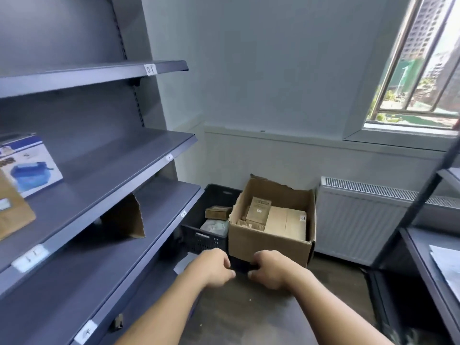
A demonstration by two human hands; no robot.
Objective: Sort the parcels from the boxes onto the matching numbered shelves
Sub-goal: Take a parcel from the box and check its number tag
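- Head cam is looking down at both bare hands, held close together low in the middle of the shot, just in front of the cardboard box [263,242].
- The left grip [214,266] and right grip [270,268] both have their fingers curled round the ends of a small dark parcel [240,265], one hand on each side. It's pretty blurry, so I can't read any label on it.
- That parcel is up off the floor, between the hands and near the box's front wall.
- The open-topped box sits on the floor with a few tan parcels [283,221] packed inside.
- A black crate [201,239] sits right against the box's left side, with a brown parcel [217,212] and a pale bag [215,226] in it.
- The grey shelving unit [112,170] on the left has small white number tags [150,69] on the shelf edges, mostly too smeared to read.
- On the middle shelf, a blue-and-white box [32,163] stands just behind a brown parcel [12,210] at the far left.
- One shelf down, a cardboard flap [127,217] stands upright.
- Over by the back wall there's a white radiator [361,215] under a window [418,70].
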